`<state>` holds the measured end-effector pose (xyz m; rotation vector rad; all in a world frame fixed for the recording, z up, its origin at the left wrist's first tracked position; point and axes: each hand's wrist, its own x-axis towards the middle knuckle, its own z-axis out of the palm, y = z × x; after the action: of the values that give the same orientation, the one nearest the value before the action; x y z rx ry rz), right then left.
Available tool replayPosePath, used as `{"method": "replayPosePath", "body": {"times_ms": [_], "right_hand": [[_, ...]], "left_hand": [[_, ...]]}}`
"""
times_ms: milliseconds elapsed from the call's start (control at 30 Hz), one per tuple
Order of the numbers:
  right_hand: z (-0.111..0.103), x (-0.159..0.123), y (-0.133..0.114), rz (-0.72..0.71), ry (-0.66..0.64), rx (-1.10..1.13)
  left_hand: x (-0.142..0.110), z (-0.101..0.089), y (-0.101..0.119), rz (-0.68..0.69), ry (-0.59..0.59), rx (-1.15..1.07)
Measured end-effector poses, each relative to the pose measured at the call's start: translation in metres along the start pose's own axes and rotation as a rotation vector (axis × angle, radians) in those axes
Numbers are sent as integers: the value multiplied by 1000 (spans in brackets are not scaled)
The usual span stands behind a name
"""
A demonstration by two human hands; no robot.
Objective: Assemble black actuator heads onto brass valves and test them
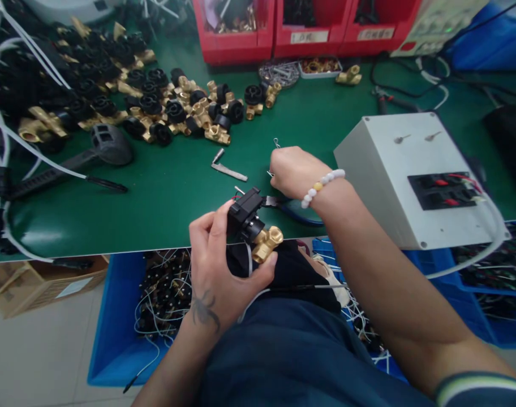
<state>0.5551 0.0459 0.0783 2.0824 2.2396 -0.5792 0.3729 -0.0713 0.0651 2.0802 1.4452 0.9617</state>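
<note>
My left hand (pixel 224 254) grips a black valve actuator (pixel 244 213) joined to a brass valve body (pixel 268 243), held just over the table's front edge. A thin pin and a red wire stick up from the actuator's top. Beyond it, my right hand (pixel 296 169) is closed in a fist over the table. Thin metal wire pins (pixel 276 143) poke out past its fingers; how they sit in the grip is hidden. A dark tool with a flat metal end (pixel 272 201) lies below the right hand. An L-shaped metal tool (pixel 229 169) rests to the left.
Many brass valves with black caps (pixel 190 107) crowd the back left, near a black mallet (pixel 109 146). Red bins (pixel 236 48) and a dish of metal pins (pixel 279 74) stand behind. A grey switch box (pixel 385 164) occupies the right; a blue crate (pixel 114 339) sits below.
</note>
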Motion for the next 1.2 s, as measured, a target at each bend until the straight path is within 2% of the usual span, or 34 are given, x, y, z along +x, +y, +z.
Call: {"method": "replayPosePath", "body": {"times_ms": [100,133,200,300,367,467,600,700,800,900,1200], "right_hand": [[-3,4,0,23,-112,-80],[-4,2,0,32,-99,-100],[-7,-7,-1,43,22,-75],[-16,-34,-4,-1,206,269],[-25,-57,-7,-100,215,543],[-36,-86,-11,-270,155,653],[-40,-102,-13,-316,86,615],[-41,-102,-14,-330,143,461],[-44,-102,-19,-406,212,246],[-43,-101,-25,-484,259,120],[-43,-98,-27,-558,222,-29]], "left_hand": [[0,0,-2,30,3,-16],[0,0,-2,35,4,-20],[-1,1,-3,38,5,-31],[-1,4,-3,32,19,-60],[-1,6,-3,30,37,-80],[0,8,-2,38,62,-99],[0,10,-4,55,81,-120],[1,11,-4,52,80,-125],[1,10,-5,51,77,-127],[2,10,-5,56,71,-128],[2,8,-6,58,48,-132]]}}
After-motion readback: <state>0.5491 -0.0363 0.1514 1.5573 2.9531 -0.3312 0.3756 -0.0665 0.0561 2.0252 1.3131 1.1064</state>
